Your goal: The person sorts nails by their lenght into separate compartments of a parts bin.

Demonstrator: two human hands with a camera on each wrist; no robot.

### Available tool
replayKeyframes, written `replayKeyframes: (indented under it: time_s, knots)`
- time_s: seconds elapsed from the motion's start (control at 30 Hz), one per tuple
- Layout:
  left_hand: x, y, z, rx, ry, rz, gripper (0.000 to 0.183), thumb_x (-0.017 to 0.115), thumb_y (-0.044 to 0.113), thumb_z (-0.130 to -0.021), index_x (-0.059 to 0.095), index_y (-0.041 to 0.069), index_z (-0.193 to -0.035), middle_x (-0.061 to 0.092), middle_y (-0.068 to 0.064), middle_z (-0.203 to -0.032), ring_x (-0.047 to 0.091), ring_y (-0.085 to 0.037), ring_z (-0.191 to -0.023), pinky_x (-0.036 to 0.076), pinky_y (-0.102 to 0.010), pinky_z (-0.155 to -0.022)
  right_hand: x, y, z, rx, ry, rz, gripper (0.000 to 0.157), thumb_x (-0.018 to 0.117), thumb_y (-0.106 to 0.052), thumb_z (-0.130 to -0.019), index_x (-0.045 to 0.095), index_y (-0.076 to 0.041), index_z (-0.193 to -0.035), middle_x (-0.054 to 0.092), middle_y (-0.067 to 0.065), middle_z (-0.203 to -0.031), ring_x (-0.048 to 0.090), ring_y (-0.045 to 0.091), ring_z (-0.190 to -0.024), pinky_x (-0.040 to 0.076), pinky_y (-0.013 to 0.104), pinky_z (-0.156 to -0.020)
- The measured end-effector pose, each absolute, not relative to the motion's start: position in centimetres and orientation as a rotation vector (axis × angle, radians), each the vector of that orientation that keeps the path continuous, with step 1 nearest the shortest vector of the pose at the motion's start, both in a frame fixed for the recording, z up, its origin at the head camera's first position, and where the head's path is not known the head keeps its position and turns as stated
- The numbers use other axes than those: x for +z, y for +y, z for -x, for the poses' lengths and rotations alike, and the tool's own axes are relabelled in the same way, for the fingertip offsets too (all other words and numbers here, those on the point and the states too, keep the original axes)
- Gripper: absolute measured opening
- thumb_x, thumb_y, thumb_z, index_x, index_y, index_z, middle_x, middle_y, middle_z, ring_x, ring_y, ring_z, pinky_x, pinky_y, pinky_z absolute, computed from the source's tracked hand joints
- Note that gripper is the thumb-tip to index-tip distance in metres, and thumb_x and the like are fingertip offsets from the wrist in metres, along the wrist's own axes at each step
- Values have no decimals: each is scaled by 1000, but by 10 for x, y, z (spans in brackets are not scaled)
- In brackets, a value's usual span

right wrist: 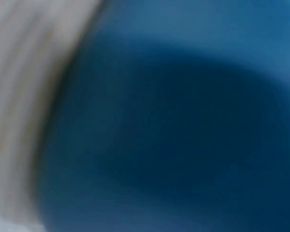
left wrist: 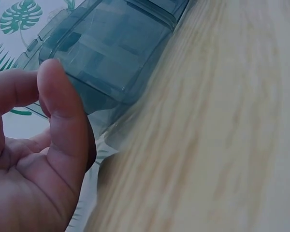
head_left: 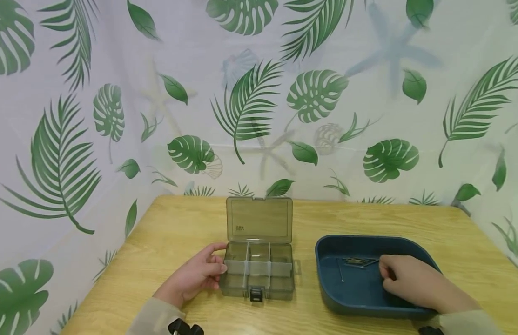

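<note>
A translucent grey compartment box (head_left: 257,279) stands on the table, its lid (head_left: 259,218) raised at the back, a black latch (head_left: 256,294) at its front. Clear dividers split the inside into several compartments. My left hand (head_left: 200,274) rests against the box's left side, index finger at the back corner and thumb at the wall; the left wrist view shows the thumb (left wrist: 63,96) overlapping the box (left wrist: 106,53). Inside a dark blue tray (head_left: 359,298), my right hand (head_left: 413,281) reaches down with bent fingers beside thin metal pins (head_left: 356,262). I cannot tell whether it pinches one.
One more thin pin (head_left: 340,271) lies apart, left of the pile in the tray. Wood-grain table (head_left: 191,218) surrounds box and tray. A leaf-printed cloth (head_left: 259,102) hangs behind and at the sides. Blurred blue tray wall (right wrist: 183,135) fills most of the right wrist view.
</note>
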State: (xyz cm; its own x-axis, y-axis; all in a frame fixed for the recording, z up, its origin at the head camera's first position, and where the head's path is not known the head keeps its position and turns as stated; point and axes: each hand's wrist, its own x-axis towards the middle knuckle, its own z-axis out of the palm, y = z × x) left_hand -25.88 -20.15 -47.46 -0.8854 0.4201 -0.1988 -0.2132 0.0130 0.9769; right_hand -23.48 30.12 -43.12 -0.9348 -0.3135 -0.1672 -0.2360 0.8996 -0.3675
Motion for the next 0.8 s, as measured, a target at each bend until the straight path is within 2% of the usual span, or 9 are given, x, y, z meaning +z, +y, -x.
replayKeyframes:
  time_s: [0.33, 0.5, 0.67, 0.8]
  knots:
    - [-467, -202, 260, 1901, 1896, -240, 70, 63, 6, -98, 25, 6, -156, 49, -4, -92, 49, -14, -69, 53, -27, -55, -394, 267, 216, -828, 2894, 560, 16, 57, -5, -93, 49, -18, -88, 44, -5, -67, 36, 7, -56, 32, 29, -52]
    - [-466, -201, 261, 1901, 1888, -255, 70, 63, 7, -99, 25, 7, -157, 48, -4, -92, 48, -14, -69, 53, -27, -55, -382, 240, 215, -881, 2884, 614, 14, 55, -5, -96, 60, -19, -98, 51, -6, -71, 44, 8, -59, 38, 29, -55]
    - [-470, -199, 260, 1902, 1886, -234, 69, 63, 6, -98, 25, 6, -157, 48, -4, -92, 48, -14, -69, 53, -26, -56, -381, 211, 221, -851, 2871, 720, 27, 53, -7, -100, 68, -18, -120, 54, -10, -72, 44, 6, -57, 41, 29, -58]
    - [-474, -198, 258, 1903, 1879, -221, 70, 63, 5, -98, 25, 5, -157, 48, -4, -92, 48, -14, -69, 52, -27, -57, -384, 188, 224, -789, 2899, 817, 29, 54, -6, -100, 71, -20, -120, 62, -15, -89, 44, 4, -61, 42, 28, -61]
